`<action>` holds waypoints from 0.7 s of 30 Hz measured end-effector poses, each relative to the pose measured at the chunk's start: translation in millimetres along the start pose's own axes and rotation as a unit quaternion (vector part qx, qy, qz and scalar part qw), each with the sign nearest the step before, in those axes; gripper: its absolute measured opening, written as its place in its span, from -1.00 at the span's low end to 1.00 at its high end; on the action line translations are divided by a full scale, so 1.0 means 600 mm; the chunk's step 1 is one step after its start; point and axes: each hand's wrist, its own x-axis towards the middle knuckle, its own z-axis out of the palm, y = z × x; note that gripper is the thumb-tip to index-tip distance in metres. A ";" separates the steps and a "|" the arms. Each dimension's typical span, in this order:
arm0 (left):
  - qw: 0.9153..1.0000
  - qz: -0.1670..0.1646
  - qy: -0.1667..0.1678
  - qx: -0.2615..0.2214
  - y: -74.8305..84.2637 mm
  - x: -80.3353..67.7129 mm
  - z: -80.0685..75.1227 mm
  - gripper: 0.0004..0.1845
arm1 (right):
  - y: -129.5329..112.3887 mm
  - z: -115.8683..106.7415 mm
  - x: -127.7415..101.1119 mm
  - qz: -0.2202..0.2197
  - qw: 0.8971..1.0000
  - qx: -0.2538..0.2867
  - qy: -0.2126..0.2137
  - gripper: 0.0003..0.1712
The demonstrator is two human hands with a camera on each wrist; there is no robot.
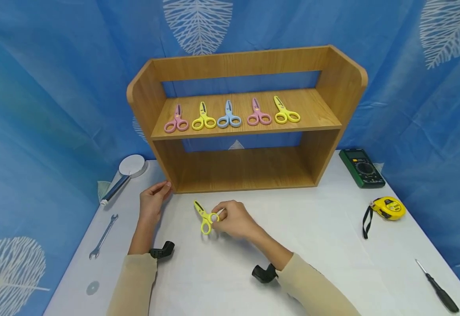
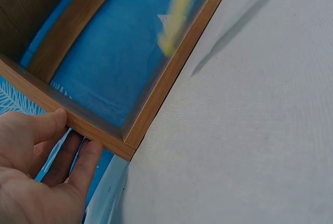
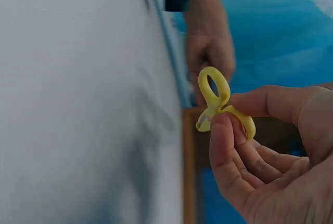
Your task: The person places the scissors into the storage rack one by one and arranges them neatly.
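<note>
My right hand [image 1: 235, 219] pinches a pair of yellow scissors [image 1: 205, 218] by one finger loop, between thumb and fingers. The scissors are above the white table in front of the wooden shelf [image 1: 245, 190], blades pointing up and left in the head view. In the right wrist view, both yellow finger loops [image 3: 214, 88] show, and the blades are mostly hidden. My left hand [image 1: 153, 202] touches the shelf's lower left corner. The left wrist view shows thumb and fingertips [image 2: 92, 148] against the side panel's edge. On the upper board lie several scissors, including a blue pair [image 1: 229, 115].
To the left lie a magnifying glass [image 1: 132, 166], a wrench [image 1: 103, 237] and a grey disc [image 1: 92, 288]. To the right are a green multimeter [image 1: 362, 168], a yellow tape measure [image 1: 389, 208] and a screwdriver [image 1: 438, 287]. Blue patterned cloth [image 1: 56, 87] hangs behind the table.
</note>
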 end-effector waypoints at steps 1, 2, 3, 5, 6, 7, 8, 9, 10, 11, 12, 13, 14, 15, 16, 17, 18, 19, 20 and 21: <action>1.000 0.001 0.002 -0.001 0.000 0.001 0.000 -0.57 | -0.003 -0.016 -0.010 -0.002 1.000 0.010 0.002 -0.60; 1.000 0.001 0.003 -0.006 -0.001 0.002 0.000 -0.58 | -0.007 -0.032 -0.020 -0.003 1.000 0.020 0.006 -0.60; 1.000 0.002 0.004 -0.010 -0.002 0.002 0.001 -0.58 | -0.011 -0.049 -0.031 -0.007 0.999 0.030 0.011 -0.60; 1.000 0.003 0.005 -0.007 -0.002 0.002 0.001 -0.57 | -0.022 -0.086 -0.052 -0.013 0.998 0.047 0.025 -0.59; 1.000 0.004 0.006 -0.007 -0.002 0.002 0.001 -0.59 | -0.029 -0.107 -0.063 -0.018 0.998 0.054 0.030 -0.58; 1.000 0.004 0.007 -0.006 -0.003 0.002 0.001 -0.60 | -0.035 -0.129 -0.074 -0.023 0.997 0.060 0.036 -0.58; 1.000 0.006 0.008 -0.008 -0.003 0.002 0.001 -0.61 | -0.040 -0.151 -0.084 -0.030 0.997 0.063 0.043 -0.58; 1.000 0.007 0.008 -0.008 -0.003 0.002 0.001 -0.62 | -0.046 -0.174 -0.093 -0.037 0.996 0.067 0.049 -0.58; 1.000 0.006 0.009 -0.009 -0.003 0.002 0.001 -0.63 | -0.052 -0.198 -0.103 -0.042 0.995 0.068 0.057 -0.57; 1.000 0.007 0.010 -0.011 -0.003 0.003 0.001 -0.63 | -0.058 -0.222 -0.113 -0.044 0.995 0.066 0.065 -0.58; 1.000 0.007 0.011 -0.013 -0.004 0.003 0.002 -0.63 | -0.065 -0.246 -0.123 -0.046 0.994 0.062 0.074 -0.57; 1.000 0.006 0.011 -0.013 -0.004 0.003 0.002 -0.62 | -0.071 -0.268 -0.132 -0.047 0.994 0.053 0.088 -0.56; 1.000 0.006 0.011 -0.012 -0.005 0.003 0.002 -0.60 | -0.077 -0.289 -0.140 -0.046 0.993 0.040 0.105 -0.55; 1.000 0.005 0.010 -0.010 -0.005 0.003 0.002 -0.58 | -0.083 -0.309 -0.147 -0.043 0.991 0.028 0.127 -0.53; 1.000 0.004 0.011 -0.008 -0.005 0.003 0.002 -0.57 | -0.090 -0.328 -0.152 -0.039 0.988 0.014 0.148 -0.51; 1.000 0.003 0.010 -0.005 -0.005 0.003 0.002 -0.56 | -0.096 -0.346 -0.156 -0.035 0.985 0.001 0.170 -0.49; 1.000 0.002 0.010 -0.003 -0.005 0.003 0.002 -0.56 | -0.101 -0.363 -0.159 -0.032 0.981 -0.010 0.191 -0.47; 1.000 0.002 0.010 0.000 -0.005 0.002 0.002 -0.56 | -0.105 -0.379 -0.159 -0.031 0.976 -0.017 0.213 -0.46; 1.000 0.002 0.011 0.002 -0.005 0.002 0.002 -0.56 | -0.108 -0.394 -0.157 -0.032 0.972 -0.019 0.234 -0.46; 1.000 0.002 0.012 0.004 -0.004 0.001 0.002 -0.57 | -0.111 -0.408 -0.154 -0.034 0.968 -0.017 0.250 -0.46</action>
